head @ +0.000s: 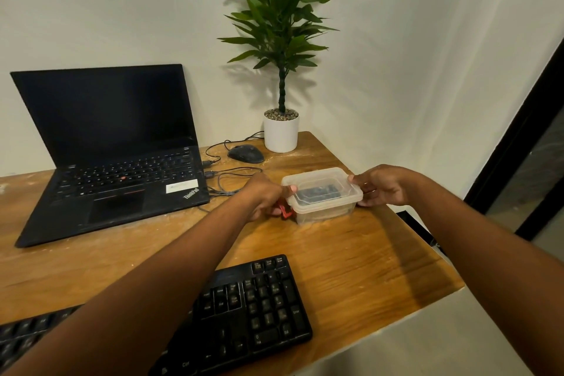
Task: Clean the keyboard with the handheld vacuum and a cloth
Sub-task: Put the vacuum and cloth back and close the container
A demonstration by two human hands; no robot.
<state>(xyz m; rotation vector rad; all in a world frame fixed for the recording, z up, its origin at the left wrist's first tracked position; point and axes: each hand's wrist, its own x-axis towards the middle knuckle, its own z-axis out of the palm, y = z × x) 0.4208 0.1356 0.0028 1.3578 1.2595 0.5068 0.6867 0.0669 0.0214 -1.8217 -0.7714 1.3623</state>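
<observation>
Keyboard (244, 314) lay at the near edge of the wooden desk (351, 259), untouched, while both hands worked on a clear plastic box (323, 195) further back.

The left hand (262, 198) pinched the box's left end, thumb on the lid's rim, with a small red thing (285, 212) just beside its fingers; what that was could not be told. The right hand (381, 188) gripped the right end, thumb on the lid corner. Something dark showed through the lid, too blurred to name. Likely the step was opening the box to reach the cleaning gear: best to hold the base down with one hand and peel one corner up gently, so the contents did not jump out near the laptop (116, 156) cables.
</observation>
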